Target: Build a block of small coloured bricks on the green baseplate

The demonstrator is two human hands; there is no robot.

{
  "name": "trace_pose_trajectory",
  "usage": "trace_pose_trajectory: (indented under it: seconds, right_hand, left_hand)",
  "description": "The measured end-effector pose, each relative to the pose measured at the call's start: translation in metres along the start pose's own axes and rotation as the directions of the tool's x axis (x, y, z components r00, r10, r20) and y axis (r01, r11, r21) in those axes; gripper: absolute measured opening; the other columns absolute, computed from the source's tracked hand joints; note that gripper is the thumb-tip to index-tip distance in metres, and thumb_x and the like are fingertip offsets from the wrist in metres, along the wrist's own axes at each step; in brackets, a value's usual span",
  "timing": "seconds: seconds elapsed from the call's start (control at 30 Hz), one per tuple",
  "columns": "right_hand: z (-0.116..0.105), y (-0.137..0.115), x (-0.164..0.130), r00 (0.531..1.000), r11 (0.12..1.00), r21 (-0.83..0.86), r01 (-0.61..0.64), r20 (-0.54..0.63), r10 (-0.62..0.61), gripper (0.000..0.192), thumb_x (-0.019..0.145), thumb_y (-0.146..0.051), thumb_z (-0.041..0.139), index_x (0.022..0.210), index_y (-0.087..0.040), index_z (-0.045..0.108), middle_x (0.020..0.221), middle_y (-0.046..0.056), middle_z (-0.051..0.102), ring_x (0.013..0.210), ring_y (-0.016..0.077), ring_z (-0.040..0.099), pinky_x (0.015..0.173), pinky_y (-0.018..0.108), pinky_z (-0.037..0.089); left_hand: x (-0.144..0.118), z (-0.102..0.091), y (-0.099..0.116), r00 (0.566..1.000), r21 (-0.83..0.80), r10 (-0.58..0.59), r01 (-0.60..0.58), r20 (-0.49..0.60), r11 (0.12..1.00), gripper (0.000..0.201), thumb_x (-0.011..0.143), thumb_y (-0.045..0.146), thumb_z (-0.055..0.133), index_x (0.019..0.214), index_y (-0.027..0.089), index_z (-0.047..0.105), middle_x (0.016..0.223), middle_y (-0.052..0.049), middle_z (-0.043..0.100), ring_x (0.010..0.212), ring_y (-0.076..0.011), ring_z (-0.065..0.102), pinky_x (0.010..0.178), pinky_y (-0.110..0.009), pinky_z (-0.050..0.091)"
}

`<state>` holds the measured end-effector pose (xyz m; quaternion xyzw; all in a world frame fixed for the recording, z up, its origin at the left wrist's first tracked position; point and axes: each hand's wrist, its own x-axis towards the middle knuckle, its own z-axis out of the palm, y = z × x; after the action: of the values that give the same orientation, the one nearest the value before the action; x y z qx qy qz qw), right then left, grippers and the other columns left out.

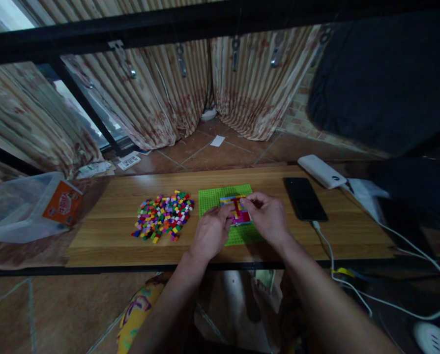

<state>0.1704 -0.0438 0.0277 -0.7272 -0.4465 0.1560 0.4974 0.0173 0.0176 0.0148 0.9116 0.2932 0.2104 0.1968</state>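
- Far left of the frame: a clear plastic bag lies at the counter's end, with an orange printed card showing through it.
- The wooden counter runs across the middle of the frame, over a brown tiled floor; striped curtains hang behind, in the upper half.
- Left of centre: a loose heap of small coloured bricks lies on the counter, just beside the green baseplate and apart from the hands.
- Centre: the green baseplate lies flat on the counter. On it sits a small patch of joined bricks in red, yellow, blue and pink, partly hidden by the fingers.
- The left hand rests on the lower left part of the baseplate, fingers curled, their tips touching the left edge of the joined patch; whether it holds a loose brick cannot be told.
- The right hand sits over the right side of the patch, thumb and forefinger pinched together at its upper edge; what lies between them is too small to make out.
- Right of the hands: a black phone lies face up, a white cable plugged into its near end.
- Upper right of the counter: a white power bank lies at the back edge.
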Motion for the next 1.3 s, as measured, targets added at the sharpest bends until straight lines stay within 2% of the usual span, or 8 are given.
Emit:
trace_pose_trajectory:
  seconds: [0.27, 0.5, 0.77, 0.93, 1.03, 1.17, 1.3]
  right_hand:
    - [0.000, -0.005, -0.001, 0.999, 0.998, -0.049, 0.032, -0.016, -0.033, 0.024, 0.080, -0.037, 0.059, 0.070, -0.018, 0.067, 0.067, 0.002, 0.065, 0.057, 0.0136, 0.055, 0.058, 0.026, 0.040]
    - [0.001, -0.007, -0.002, 0.999, 0.997, -0.067, 0.037, 0.021, -0.035, 0.024, 0.081, -0.038, 0.057, 0.070, -0.019, 0.067, 0.065, 0.002, 0.065, 0.058, 0.0143, 0.056, 0.059, 0.026, 0.041]
    - [0.001, -0.004, -0.003, 0.997, 0.990, -0.133, 0.048, 0.063, -0.040, 0.022, 0.082, -0.035, 0.056, 0.072, -0.019, 0.068, 0.069, 0.003, 0.066, 0.061, 0.0149, 0.058, 0.061, 0.027, 0.041]
    - [0.001, 0.005, -0.002, 0.996, 0.965, -0.254, 0.062, 0.077, -0.044, 0.019, 0.083, -0.033, 0.056, 0.082, -0.019, 0.069, 0.086, 0.007, 0.067, 0.079, 0.0201, 0.061, 0.075, 0.033, 0.044]
    - [0.002, 0.009, -0.003, 0.996, 0.927, -0.365, 0.085, 0.065, -0.066, 0.021, 0.079, -0.038, 0.062, 0.085, -0.018, 0.067, 0.090, 0.010, 0.064, 0.093, 0.0256, 0.058, 0.085, 0.039, 0.043]
    - [0.006, 0.011, -0.007, 0.996, 0.880, -0.469, 0.073, 0.084, -0.038, 0.030, 0.075, -0.044, 0.066, 0.091, -0.018, 0.064, 0.095, 0.011, 0.061, 0.096, 0.0284, 0.054, 0.085, 0.041, 0.042]
    - [0.010, 0.016, -0.010, 0.995, 0.863, -0.502, 0.058, 0.100, -0.009, 0.032, 0.076, -0.043, 0.064, 0.097, -0.018, 0.062, 0.099, 0.012, 0.059, 0.099, 0.0292, 0.052, 0.083, 0.041, 0.043]
  left_hand:
    - [0.003, -0.005, 0.001, 0.998, 0.141, 0.056, -0.060, 0.034, 0.988, 0.034, 0.088, 0.011, 0.048, 0.118, 0.022, 0.058, 0.097, -0.004, 0.071, 0.091, -0.0186, 0.064, 0.086, -0.033, 0.052]
    - [0.008, -0.007, 0.002, 0.996, 0.117, 0.056, -0.063, 0.064, 0.991, 0.035, 0.087, 0.011, 0.053, 0.119, 0.023, 0.057, 0.089, -0.002, 0.070, 0.086, -0.0179, 0.063, 0.093, -0.036, 0.048]
    - [0.004, -0.002, 0.002, 0.999, 0.069, 0.031, -0.031, 0.006, 0.997, 0.039, 0.086, 0.010, 0.053, 0.122, 0.024, 0.056, 0.093, -0.001, 0.070, 0.088, -0.0176, 0.061, 0.092, -0.036, 0.047]
    - [-0.004, 0.003, 0.002, 0.999, 0.037, -0.019, 0.021, -0.049, 0.999, 0.040, 0.087, 0.010, 0.051, 0.125, 0.022, 0.053, 0.089, 0.000, 0.072, 0.088, -0.0182, 0.061, 0.090, -0.035, 0.049]
    - [-0.009, 0.007, 0.005, 0.994, 0.017, -0.073, 0.074, -0.079, 0.997, 0.041, 0.087, 0.012, 0.053, 0.127, 0.021, 0.051, 0.092, 0.000, 0.073, 0.092, -0.0187, 0.061, 0.089, -0.034, 0.050]
    - [-0.013, 0.012, 0.010, 0.986, -0.011, -0.127, 0.127, -0.111, 0.992, 0.045, 0.086, 0.012, 0.054, 0.130, 0.020, 0.048, 0.094, -0.002, 0.072, 0.094, -0.0193, 0.061, 0.089, -0.036, 0.050]
    - [-0.013, 0.016, 0.013, 0.979, -0.006, -0.162, 0.162, -0.120, 0.987, 0.047, 0.087, 0.011, 0.051, 0.133, 0.019, 0.046, 0.095, -0.004, 0.070, 0.095, -0.0202, 0.060, 0.089, -0.037, 0.050]
